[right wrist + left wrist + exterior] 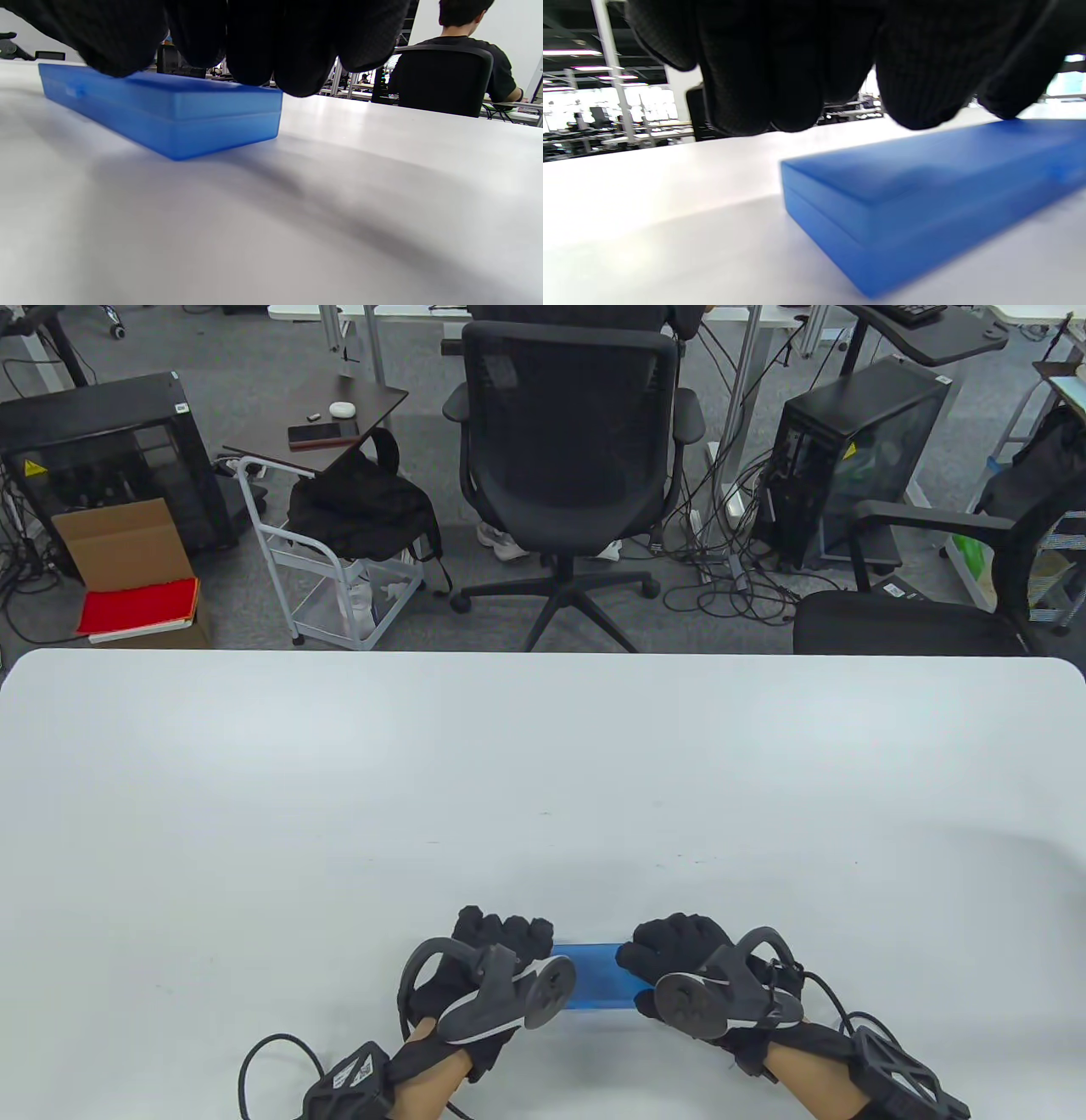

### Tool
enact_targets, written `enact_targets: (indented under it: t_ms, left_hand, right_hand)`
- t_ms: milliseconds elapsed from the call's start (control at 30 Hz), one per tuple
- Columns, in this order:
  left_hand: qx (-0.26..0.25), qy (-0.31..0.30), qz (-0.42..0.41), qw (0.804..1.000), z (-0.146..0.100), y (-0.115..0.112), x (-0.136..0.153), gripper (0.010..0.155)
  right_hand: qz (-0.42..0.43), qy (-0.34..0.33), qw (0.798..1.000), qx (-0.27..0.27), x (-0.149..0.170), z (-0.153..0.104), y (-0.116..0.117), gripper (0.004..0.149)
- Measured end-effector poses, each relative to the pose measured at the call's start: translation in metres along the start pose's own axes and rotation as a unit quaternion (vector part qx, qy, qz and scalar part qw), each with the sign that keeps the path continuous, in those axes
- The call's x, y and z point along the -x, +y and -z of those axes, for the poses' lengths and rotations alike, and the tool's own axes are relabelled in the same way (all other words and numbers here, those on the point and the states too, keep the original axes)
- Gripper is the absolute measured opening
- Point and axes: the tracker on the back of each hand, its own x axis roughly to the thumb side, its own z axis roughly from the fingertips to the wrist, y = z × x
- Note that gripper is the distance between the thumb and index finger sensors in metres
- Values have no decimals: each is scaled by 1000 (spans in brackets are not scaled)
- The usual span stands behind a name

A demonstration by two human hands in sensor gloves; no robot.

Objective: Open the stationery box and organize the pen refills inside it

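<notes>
A closed blue translucent stationery box (pixel 598 976) lies flat on the white table (pixel 543 780) near its front edge. My left hand (pixel 501 942) curls over the box's left end. In the left wrist view one fingertip touches the lid (pixel 925 169), while the other fingers (pixel 755 84) hang just past the end. My right hand (pixel 679 942) curls over the right end, and its fingers (pixel 275 51) rest on the lid of the box (pixel 169 106). Both ends are hidden in the table view. No pen refills are in view.
Beyond the table's far edge stand a black office chair (pixel 568 458), a second chair (pixel 916 619) on the right and a computer tower (pixel 848 458). A person (pixel 466 42) sits with their back turned in the right wrist view.
</notes>
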Motion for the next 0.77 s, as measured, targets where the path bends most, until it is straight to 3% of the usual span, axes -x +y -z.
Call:
enact_targets:
  t_ms: [333,533,767]
  left_hand:
    - [-45,112,-40,992,3,3,49,78]
    - [-34,122,-50,991,2,-2,57,78]
    - [-30,118,-39,992,1,-4,55,77]
  right_hand:
    - [4,137,990,19,62,-6,-6,76]
    - [43,197,979,9,98,-11,-3,78]
    - [58,215,975,-2,110,-12,1,78]
